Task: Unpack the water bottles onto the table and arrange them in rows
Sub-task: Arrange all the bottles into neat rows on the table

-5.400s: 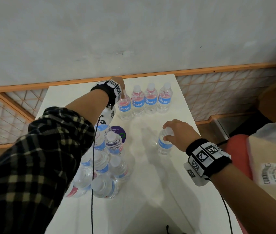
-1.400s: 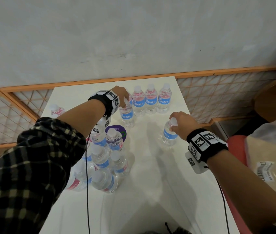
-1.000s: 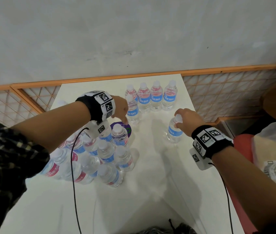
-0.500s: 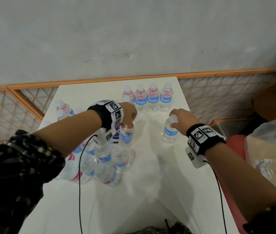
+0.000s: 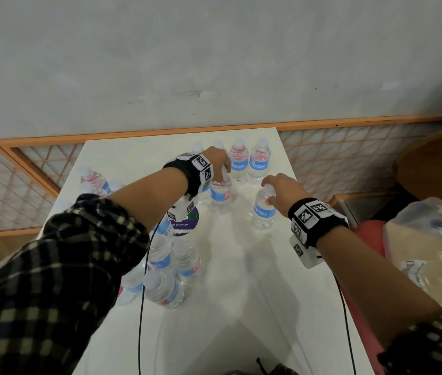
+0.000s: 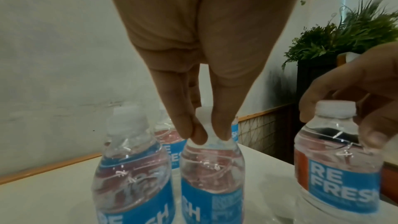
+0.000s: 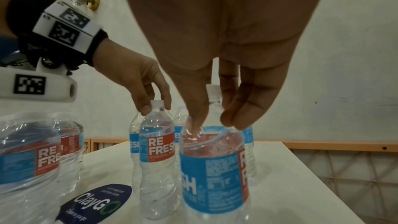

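Observation:
Both hands hold small clear water bottles with blue and red labels over the white table [image 5: 228,280]. My left hand [image 5: 218,165] pinches the cap and neck of one upright bottle [image 5: 221,196] just in front of the back row [image 5: 249,163]. In the left wrist view, its fingertips [image 6: 189,129] close on the white cap of that bottle [image 6: 212,176]. To the right, my right hand [image 5: 278,189] grips the neck of a second upright bottle [image 5: 263,212]. The right wrist view has the right hand's fingers [image 7: 237,118] curled round this bottle [image 7: 213,168], with the left hand [image 7: 148,94] beyond.
Several loose bottles [image 5: 171,269] crowd the table's left half, with more [image 5: 92,180] at its left edge. A round purple sticker [image 5: 184,220] lies on the tabletop. At the right stand a plastic-wrapped pack [image 5: 430,253] and a red seat [image 5: 368,234].
My left hand left the back row, took a bottle from the left cluster and carried it back toward the row. The right hand kept hold of its bottle and edged it farther back.

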